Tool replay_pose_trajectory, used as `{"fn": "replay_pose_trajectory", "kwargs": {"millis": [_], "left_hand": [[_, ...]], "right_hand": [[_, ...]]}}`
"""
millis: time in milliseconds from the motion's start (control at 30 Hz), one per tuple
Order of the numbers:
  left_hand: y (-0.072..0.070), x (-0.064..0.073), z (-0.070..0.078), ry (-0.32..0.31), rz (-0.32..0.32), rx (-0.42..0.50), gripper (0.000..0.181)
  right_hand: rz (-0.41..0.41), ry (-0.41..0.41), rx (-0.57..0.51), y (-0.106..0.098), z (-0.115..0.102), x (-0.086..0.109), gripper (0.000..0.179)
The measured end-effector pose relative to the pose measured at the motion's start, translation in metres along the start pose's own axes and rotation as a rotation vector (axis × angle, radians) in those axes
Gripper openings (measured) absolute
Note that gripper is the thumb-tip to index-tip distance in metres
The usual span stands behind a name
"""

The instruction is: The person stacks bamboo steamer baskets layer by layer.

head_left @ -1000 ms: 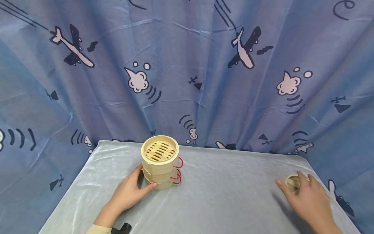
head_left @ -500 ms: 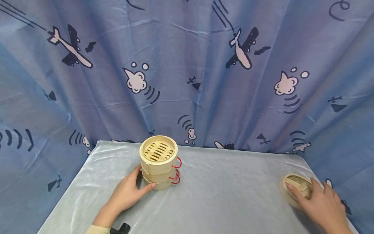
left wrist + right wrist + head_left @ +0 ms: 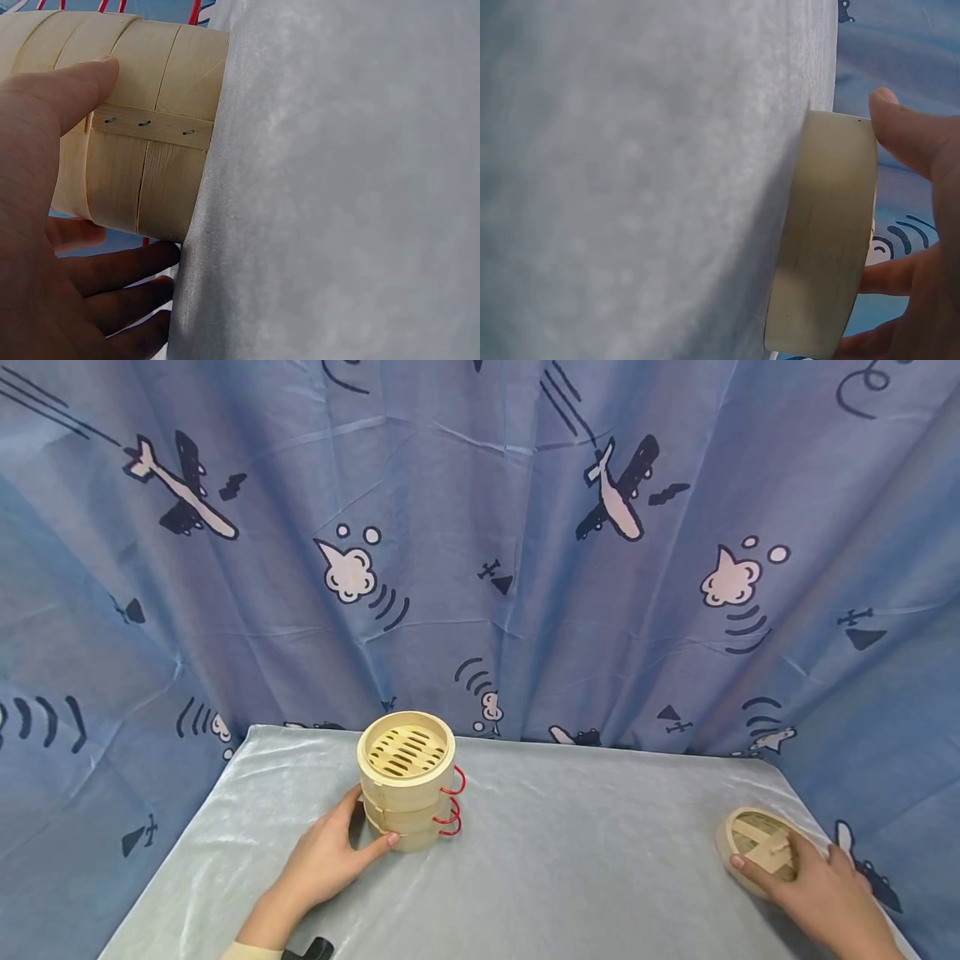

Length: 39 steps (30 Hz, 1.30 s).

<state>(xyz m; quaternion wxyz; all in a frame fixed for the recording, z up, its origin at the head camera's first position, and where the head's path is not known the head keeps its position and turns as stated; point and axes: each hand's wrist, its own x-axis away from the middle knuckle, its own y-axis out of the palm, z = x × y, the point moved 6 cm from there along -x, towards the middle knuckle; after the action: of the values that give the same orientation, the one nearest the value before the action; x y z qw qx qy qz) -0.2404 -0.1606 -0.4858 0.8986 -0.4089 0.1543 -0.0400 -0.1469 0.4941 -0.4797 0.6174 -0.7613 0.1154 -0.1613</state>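
Observation:
A stack of small bamboo steamer baskets (image 3: 408, 793) with red loop handles stands upright on the cloth, its slatted top tier uncovered. My left hand (image 3: 322, 860) holds the stack low on its left side, thumb at the front, fingers reaching behind. In the left wrist view the thumb presses the stapled bamboo wall (image 3: 161, 176); the other fingers spread underneath. Far to the right lies the round steamer lid (image 3: 757, 839), woven top with crossing strips facing up. My right hand (image 3: 828, 889) grips it from above, thumb at the near rim and fingers over the far side, partly hiding it.
Pale grey velvety cloth (image 3: 577, 843) covers the table. A blue curtain (image 3: 450, 527) with airplane prints hangs right behind and along both sides. The lid sits near the table's right edge.
My right hand has moved right and lower; the lid now shows more of its top and sits farther left beneath the hand. My left hand stays on the stack.

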Motion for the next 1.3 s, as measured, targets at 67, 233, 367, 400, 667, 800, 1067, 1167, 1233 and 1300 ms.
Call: {"fn": "replay_pose_trajectory", "kwargs": {"millis": [67, 233, 367, 400, 667, 800, 1067, 1167, 1233, 1300], "left_hand": [[0.0, 0.0, 0.0, 0.004, 0.002, 0.0, 0.099], [0.0, 0.0, 0.001, 0.012, 0.005, 0.001, 0.098], [0.0, 0.0, 0.0, 0.007, 0.003, -0.003, 0.098], [0.0, 0.0, -0.001, 0.004, 0.002, -0.004, 0.099], [0.0, -0.001, -0.001, -0.003, -0.002, -0.001, 0.1], [0.0, 0.0, -0.001, 0.001, 0.001, -0.002, 0.1], [0.0, -0.001, -0.001, 0.012, 0.012, -0.006, 0.1], [0.0, -0.001, -0.002, 0.014, 0.014, -0.009, 0.1], [0.0, -0.001, -0.002, 0.017, 0.014, -0.007, 0.1], [0.001, -0.001, -0.002, 0.019, 0.015, -0.009, 0.1]], "right_hand": [[-0.012, -0.014, 0.003, 0.0, 0.0, 0.0, 0.123], [-0.073, -0.02, -0.007, 0.003, 0.0, 0.0, 0.128], [-0.098, -0.011, -0.013, 0.004, 0.0, -0.001, 0.131], [-0.099, -0.013, -0.014, 0.004, 0.0, -0.001, 0.131], [-0.103, -0.01, -0.007, 0.004, 0.0, -0.003, 0.131], [-0.1, 0.003, -0.009, 0.004, -0.001, -0.003, 0.131], [-0.09, 0.006, -0.013, 0.001, -0.005, -0.002, 0.129], [-0.088, 0.014, -0.016, -0.001, -0.008, -0.002, 0.13], [-0.086, 0.009, -0.015, -0.003, -0.011, -0.003, 0.13], [-0.089, -0.01, -0.012, -0.006, -0.015, -0.004, 0.13]]}}
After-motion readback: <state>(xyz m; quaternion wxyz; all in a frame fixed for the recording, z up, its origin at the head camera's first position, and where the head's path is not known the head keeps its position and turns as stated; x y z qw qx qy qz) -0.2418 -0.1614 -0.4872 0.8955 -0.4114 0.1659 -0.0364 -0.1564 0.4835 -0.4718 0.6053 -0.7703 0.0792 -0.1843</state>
